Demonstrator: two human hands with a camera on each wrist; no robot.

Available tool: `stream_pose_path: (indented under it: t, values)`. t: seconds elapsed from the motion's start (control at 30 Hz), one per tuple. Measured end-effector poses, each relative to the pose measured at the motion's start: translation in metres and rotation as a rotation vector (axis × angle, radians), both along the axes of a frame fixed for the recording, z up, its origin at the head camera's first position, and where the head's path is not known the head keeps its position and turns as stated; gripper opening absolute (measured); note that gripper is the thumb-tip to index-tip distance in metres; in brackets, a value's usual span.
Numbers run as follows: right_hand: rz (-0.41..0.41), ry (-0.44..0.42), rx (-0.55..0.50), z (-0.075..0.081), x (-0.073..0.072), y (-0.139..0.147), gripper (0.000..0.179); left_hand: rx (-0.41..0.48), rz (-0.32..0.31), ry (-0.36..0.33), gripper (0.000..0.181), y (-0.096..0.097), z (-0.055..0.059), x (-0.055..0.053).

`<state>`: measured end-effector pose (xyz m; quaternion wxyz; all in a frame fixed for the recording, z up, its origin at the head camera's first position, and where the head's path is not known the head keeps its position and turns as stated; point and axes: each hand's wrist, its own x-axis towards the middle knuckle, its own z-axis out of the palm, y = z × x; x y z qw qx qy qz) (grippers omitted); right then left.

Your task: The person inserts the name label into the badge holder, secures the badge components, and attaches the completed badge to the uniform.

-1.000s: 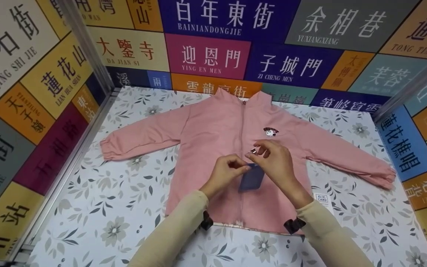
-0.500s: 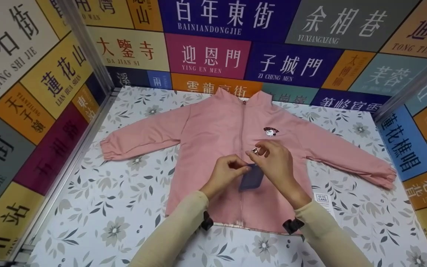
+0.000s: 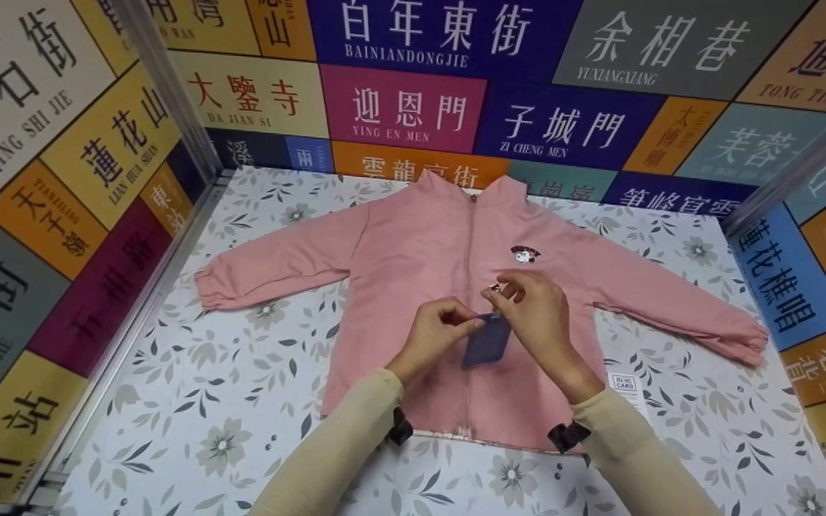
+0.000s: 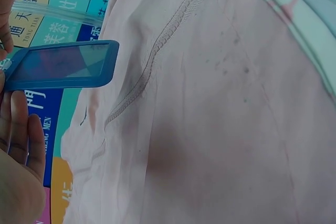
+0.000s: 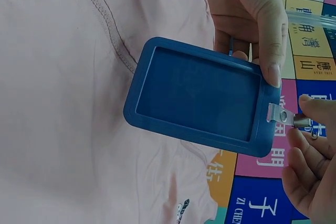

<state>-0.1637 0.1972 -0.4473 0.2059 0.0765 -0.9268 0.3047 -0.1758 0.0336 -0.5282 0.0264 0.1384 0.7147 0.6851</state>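
Observation:
Over the front of a pink zip jacket [image 3: 399,272], my two hands hold a blue ID badge holder [image 5: 199,98] above the cloth. My left hand [image 3: 438,333] pinches its top corner, thumb on the frame, as the right wrist view shows. A clear strap [image 5: 275,114] with a snap leads from the holder's top to a small metal clip [image 5: 302,121]. That clip is pinched between thumb and fingers of my right hand [image 3: 535,312]. In the left wrist view the holder [image 4: 63,64] looks see-through in its window.
The jacket lies flat with sleeves spread on a floral-patterned table [image 3: 219,401]. By my right forearm lies a white paper marked CARD [image 3: 624,387], partly covered by the sleeve. Panels with street names [image 3: 406,107] wall in the back and sides.
Both hands stay almost in place. The right-hand fingers and the metal clip shift slightly, and the badge holder turns a little.

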Motion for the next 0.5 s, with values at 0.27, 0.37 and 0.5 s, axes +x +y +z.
stream_pose_path:
  t: [0.27,0.37,0.5]
  values:
    - [0.029,-0.015,-0.047,0.0013,-0.003,0.0028,0.024,-0.004,-0.006,-0.012,0.011,-0.0026,-0.0009,-0.0005]
    - [0.027,-0.013,-0.058,0.0019,-0.0031,0.0024,0.022,0.003,-0.009,-0.002,0.011,-0.0043,-0.002,-0.0005]
    - [0.019,-0.023,-0.094,0.0023,-0.0031,0.001,0.023,0.003,-0.015,0.009,0.012,-0.0054,-0.002,-0.0006]
